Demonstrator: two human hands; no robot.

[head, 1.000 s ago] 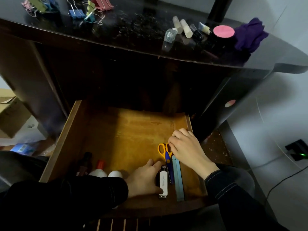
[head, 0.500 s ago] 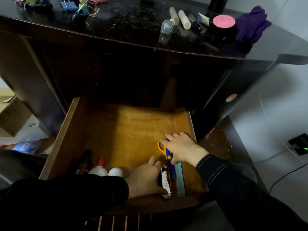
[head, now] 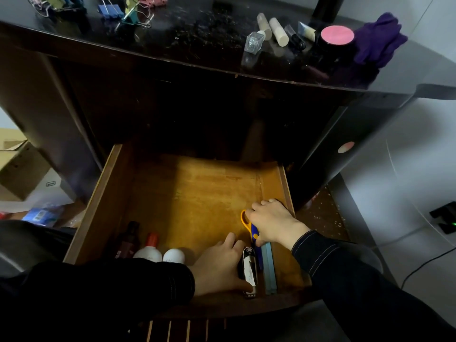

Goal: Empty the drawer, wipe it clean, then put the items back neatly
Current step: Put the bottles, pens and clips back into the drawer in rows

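The wooden drawer (head: 187,193) stands pulled out below the dark desk. My left hand (head: 219,265) rests at its front, fingers wrapped on a black and white stapler (head: 249,270). My right hand (head: 271,220) lies over the orange-handled scissors (head: 245,222), whose blue blades point toward me. A pale blue bar (head: 269,270) lies beside the stapler, along the right wall. At the front left of the drawer stand a dark bottle (head: 129,239), a glue bottle with an orange cap (head: 149,248) and a white round bottle (head: 174,255).
On the desk top (head: 197,43) lie several binder clips (head: 123,11), a small glass bottle (head: 254,41), pale tubes (head: 277,33), a pink-lidded jar (head: 336,37) and a purple cloth (head: 380,40). A cardboard box (head: 17,166) sits on the floor at left. A power strip (head: 444,217) lies at right.
My right hand slid back along the scissors toward the drawer's right wall. The left hand stayed on the stapler. The head camera dipped slightly.
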